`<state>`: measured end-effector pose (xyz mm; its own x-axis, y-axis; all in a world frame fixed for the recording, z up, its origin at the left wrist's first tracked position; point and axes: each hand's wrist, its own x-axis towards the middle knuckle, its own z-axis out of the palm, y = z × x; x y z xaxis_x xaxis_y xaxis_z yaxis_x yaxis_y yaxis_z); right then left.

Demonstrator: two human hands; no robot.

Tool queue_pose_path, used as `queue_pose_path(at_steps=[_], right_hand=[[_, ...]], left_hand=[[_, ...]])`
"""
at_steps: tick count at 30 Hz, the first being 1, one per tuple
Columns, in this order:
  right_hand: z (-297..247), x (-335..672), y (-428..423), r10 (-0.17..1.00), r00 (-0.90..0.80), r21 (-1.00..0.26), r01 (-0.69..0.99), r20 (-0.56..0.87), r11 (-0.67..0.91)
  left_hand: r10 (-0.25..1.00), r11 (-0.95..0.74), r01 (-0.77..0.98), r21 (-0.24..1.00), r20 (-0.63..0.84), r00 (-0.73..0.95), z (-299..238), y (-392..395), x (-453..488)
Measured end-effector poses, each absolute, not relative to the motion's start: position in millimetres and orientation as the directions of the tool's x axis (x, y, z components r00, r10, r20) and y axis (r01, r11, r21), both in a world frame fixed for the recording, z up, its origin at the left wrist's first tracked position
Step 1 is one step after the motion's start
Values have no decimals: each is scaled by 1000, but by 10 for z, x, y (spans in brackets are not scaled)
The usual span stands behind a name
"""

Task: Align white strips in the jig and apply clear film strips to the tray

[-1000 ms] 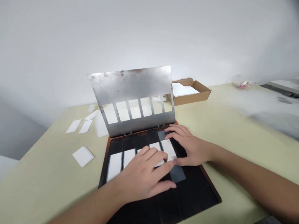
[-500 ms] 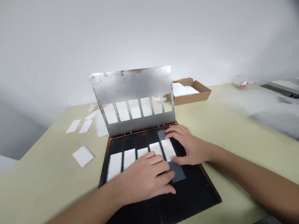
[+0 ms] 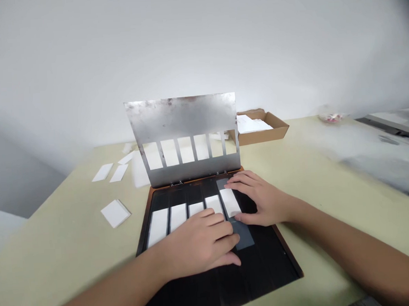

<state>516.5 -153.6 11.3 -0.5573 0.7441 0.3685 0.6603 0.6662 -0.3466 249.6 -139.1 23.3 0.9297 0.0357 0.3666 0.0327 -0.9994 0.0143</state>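
Observation:
A dark tray (image 3: 267,269) with a brown rim lies on the table, its metal lid (image 3: 181,117) with a row of slots standing upright behind it. Several white strips (image 3: 159,226) lie side by side in the tray's grooves. My left hand (image 3: 199,245) rests flat on the tray, fingers stretched over the lower ends of the middle strips. My right hand (image 3: 263,200) lies flat too, fingers spread beside the rightmost white strip (image 3: 229,202), which sits on a grey strip (image 3: 243,236). Neither hand grips anything.
Loose white pieces (image 3: 115,213) lie on the yellowish table (image 3: 58,254) at the left, more (image 3: 109,172) farther back. An open cardboard box (image 3: 268,128) with white sheets stands behind the lid at the right. A blurred grey surface (image 3: 385,160) is at the far right.
My left hand has slid back toward me, uncovering the upper parts of the middle strips. My right hand has barely moved.

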Motion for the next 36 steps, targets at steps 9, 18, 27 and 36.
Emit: queue_pose_path(at_steps=[9,18,27,36], right_hand=[[76,5188,-1527,776,-538,-397,666,331,631],[77,5198,-1531,788,-543,-423,666,289,614],[96,5190,-1535,788,-547,-430,662,283,614],[105,5194,-1535,793,-545,-423,672,274,608]], left_hand=[[5,-999,22,-41,382,924,254,-1400,2492],[-12,-999,6,-46,371,928,252,-1381,2487],[-11,-999,1,-33,372,928,248,-1377,2495],[-20,-999,-6,-37,392,920,241,-1368,2499]])
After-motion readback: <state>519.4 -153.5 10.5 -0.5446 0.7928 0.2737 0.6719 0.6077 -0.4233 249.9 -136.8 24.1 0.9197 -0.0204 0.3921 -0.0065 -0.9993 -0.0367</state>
